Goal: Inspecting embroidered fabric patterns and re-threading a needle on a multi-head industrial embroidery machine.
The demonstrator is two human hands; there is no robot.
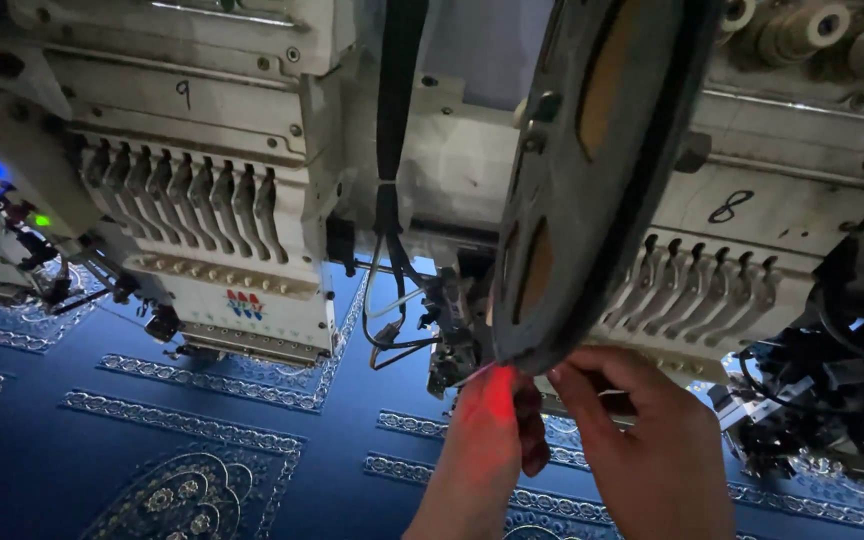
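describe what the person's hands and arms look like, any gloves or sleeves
Both hands are bare: no gloves, rings or watch show. The left hand and its forearm are uncovered down to the frame edge, with no sleeve in view; a red glow falls across its back. The right hand is also ungloved, with bare wrist and no cuff visible. Fingers look slim, nails short as far as the dim light shows.

A: Head view. What sits centre?

B: A dark sequin reel, tilted, hanging in front of the right embroidery head. The left hand, lit red, and the right hand both meet at its lower edge, fingers curled.

A: Around it?

B: Left embroidery head with a row of thread levers, black cables between the heads, blue embroidered fabric beneath.
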